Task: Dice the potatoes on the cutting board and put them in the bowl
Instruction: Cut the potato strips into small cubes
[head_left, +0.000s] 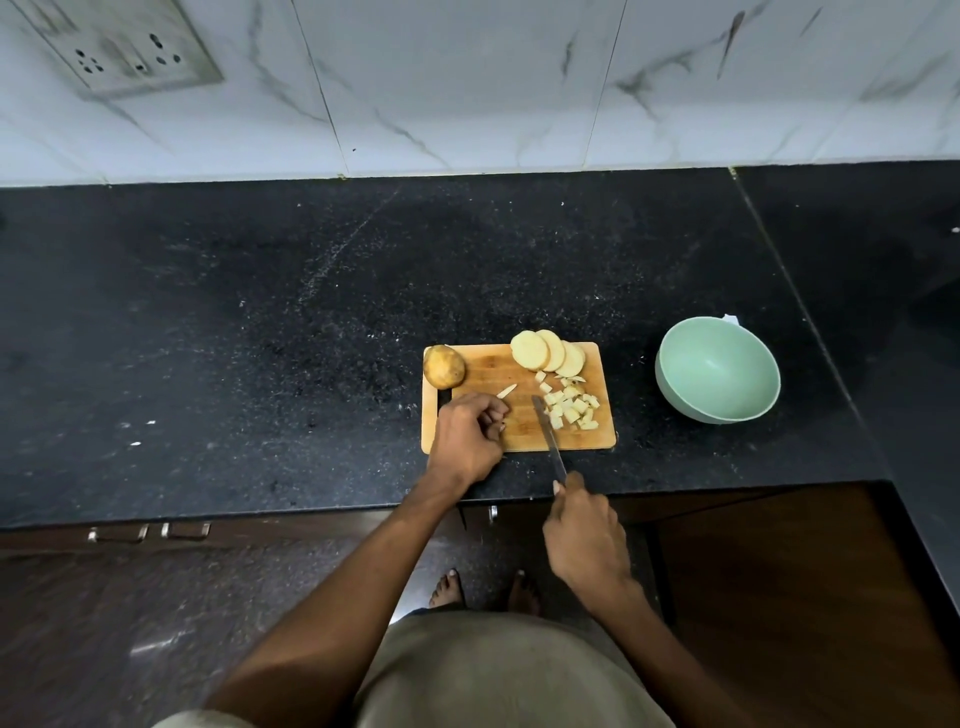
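- Potato dice (571, 409) sit in a loose pile on the right half of the wooden cutting board (488, 364), on the black counter (260, 312).
- Three round potato slices (548, 352) overlap at the board's far right corner, just beyond the pile, slightly over the far edge.
- Unpeeled potato piece (443, 367) rests at the far left corner of the board.
- One thin potato sliver (506, 391) lies alone mid-board, just beyond the left hand's fingers.
- Left hand (467, 436) rests on the near left part of the board, fingers curled inward; cannot tell if anything is held in them.
- Right hand (584, 530) grips the knife (548, 436) handle over the counter edge; blade points away across the board's near edge, tip just left of the dice.
- Hands are apart, the knife between them.
- Green bowl (717, 376) stands on the counter right of the board, not touching it; no potato visible inside.
- White marble-look wall tiles (467, 78) behind, with a socket plate (124, 47) at top left.
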